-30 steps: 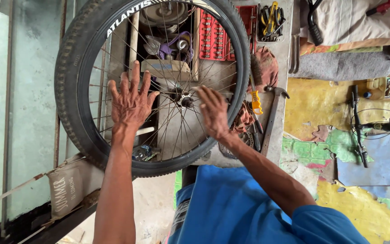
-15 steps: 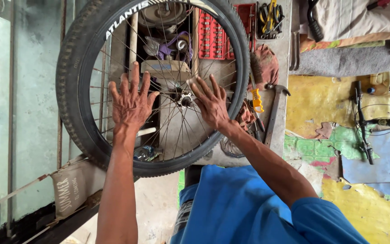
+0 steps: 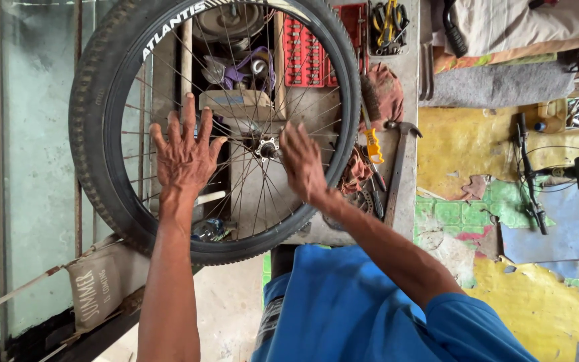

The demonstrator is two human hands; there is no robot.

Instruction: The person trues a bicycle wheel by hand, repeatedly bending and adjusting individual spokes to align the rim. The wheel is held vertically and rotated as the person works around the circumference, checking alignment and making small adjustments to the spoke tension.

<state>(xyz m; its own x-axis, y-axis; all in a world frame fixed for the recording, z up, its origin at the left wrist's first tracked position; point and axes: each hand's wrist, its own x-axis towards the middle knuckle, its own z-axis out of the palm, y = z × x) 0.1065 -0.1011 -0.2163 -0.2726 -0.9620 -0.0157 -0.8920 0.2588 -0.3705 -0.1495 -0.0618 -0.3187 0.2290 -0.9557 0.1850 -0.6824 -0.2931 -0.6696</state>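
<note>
A bicycle wheel with a black knobby tyre (image 3: 98,87), thin spokes and a metal hub (image 3: 266,147) stands in front of me. My left hand (image 3: 185,151) lies flat on the spokes left of the hub, fingers spread wide. Just right of the hub, my right hand (image 3: 303,164) rests against the spokes with its fingers extended and slightly blurred. Neither hand holds anything.
Behind the wheel is a workbench with a red socket tray (image 3: 306,47), a hammer (image 3: 400,161), a yellow-handled tool (image 3: 373,147), pliers (image 3: 389,23) and rags. A metal railing (image 3: 1,167) and glass are at left. A bicycle handlebar (image 3: 527,167) lies on the painted floor at right.
My right hand rose toward the hub, then slid back down and slightly left along the spokes. My left hand stays spread on the spokes.
</note>
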